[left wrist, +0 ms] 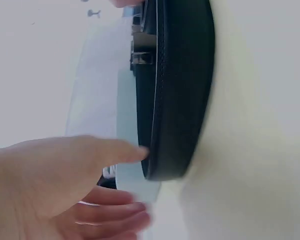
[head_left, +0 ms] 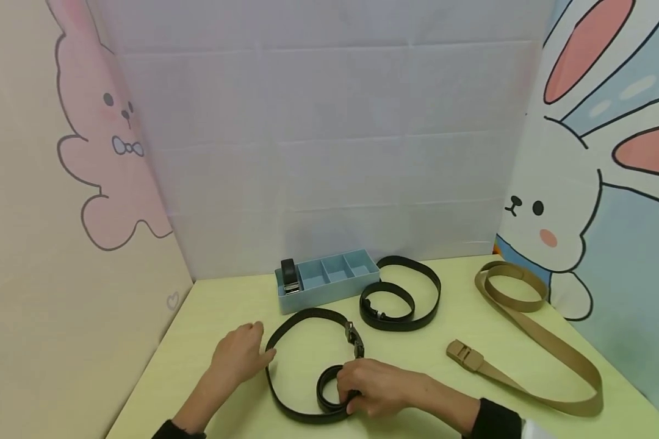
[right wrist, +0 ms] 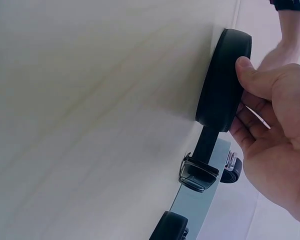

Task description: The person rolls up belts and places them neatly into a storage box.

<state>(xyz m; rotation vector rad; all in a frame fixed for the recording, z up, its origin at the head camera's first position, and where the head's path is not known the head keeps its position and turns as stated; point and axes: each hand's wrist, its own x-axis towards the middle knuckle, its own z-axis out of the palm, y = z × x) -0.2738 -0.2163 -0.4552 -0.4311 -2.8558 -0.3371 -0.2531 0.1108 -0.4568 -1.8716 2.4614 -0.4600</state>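
A black belt [head_left: 318, 313] lies on edge in a large loop at the table's front, with a smaller coil at its right end. Its metal buckle [head_left: 352, 333] is on the loop's right side. My right hand [head_left: 378, 386] holds the coil; in the right wrist view the thumb presses one face of the belt [right wrist: 222, 82], fingers behind it. My left hand [head_left: 239, 355] is at the loop's left side. In the left wrist view its thumb reaches the edge of the belt [left wrist: 185, 90], and the other fingers extend loosely beside it.
A blue divided box [head_left: 329, 296] stands at the back, a rolled black belt [head_left: 289, 275] in its left compartment. Right of it another black belt [head_left: 401, 325] lies coiled. A tan webbing belt [head_left: 554, 349] stretches along the right side, its buckle [head_left: 465, 355] toward the middle.
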